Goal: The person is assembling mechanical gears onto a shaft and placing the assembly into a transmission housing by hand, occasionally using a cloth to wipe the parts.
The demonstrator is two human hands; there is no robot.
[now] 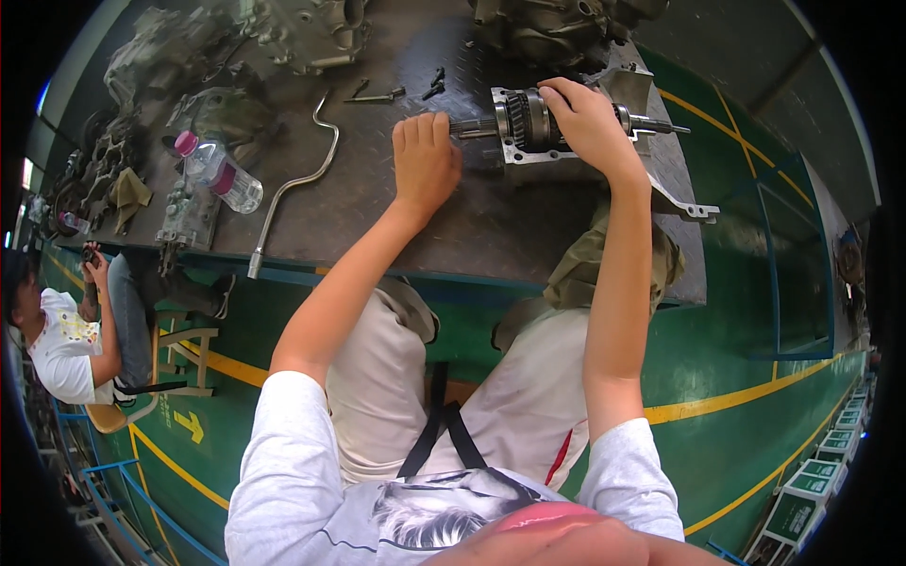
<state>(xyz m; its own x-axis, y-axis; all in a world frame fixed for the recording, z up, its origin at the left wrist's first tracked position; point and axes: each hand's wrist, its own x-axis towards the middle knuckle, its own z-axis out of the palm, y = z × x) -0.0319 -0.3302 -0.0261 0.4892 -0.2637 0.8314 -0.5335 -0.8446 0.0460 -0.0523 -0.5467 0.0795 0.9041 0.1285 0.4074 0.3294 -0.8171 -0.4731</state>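
A metal gear shaft assembly [525,124] with stacked gears and a flat mounting plate lies on the dark checker-plate workbench [444,217]. My right hand [587,121] grips the gears from above. My left hand [424,158] is closed around the left end of the shaft. The right end of the shaft [661,125] sticks out past my right hand.
A clear water bottle with a pink cap [218,171], a bent metal crank rod [294,182], loose bolts [396,92] and several engine casings [311,33] lie on the bench. A seated person [66,340] is at the far left. A green floor with yellow lines lies below.
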